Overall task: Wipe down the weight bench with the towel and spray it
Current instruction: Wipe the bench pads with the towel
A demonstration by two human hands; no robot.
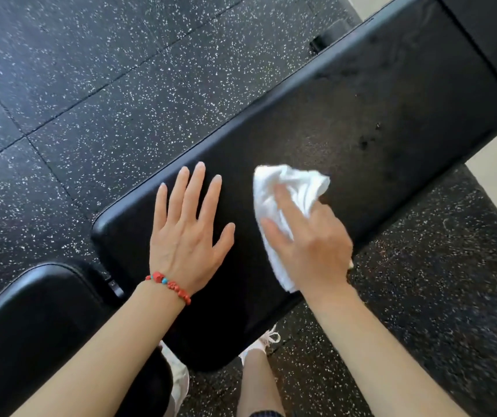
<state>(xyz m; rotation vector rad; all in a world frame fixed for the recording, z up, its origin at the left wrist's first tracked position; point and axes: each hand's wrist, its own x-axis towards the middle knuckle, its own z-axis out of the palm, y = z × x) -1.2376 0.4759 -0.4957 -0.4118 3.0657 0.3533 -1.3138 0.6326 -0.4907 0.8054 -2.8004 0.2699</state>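
A long black padded vinyl weight bench [346, 115] runs diagonally from the lower left to the upper right across a black rubber floor flecked with white [90, 85]. The left hand [190, 233] lies flat on the pad near its rounded near end, palm down, fingers straight and spread wide, with a red beaded bracelet with a turquoise bead [169, 285] round the wrist. Just beside it, the right hand [310, 245] presses a crumpled white cloth towel [286, 188] against the pad, its fingers laid over the top of the cloth; this hand is blurred, so how far the fingers curl into the fabric is hard to judge, though they seem bunched on it. The towel sits about midway across the pad's width, one end trailing towards the wrist. A second black pad [30, 326] lies at lower left. A pale shoe [263, 341] shows beneath the bench.
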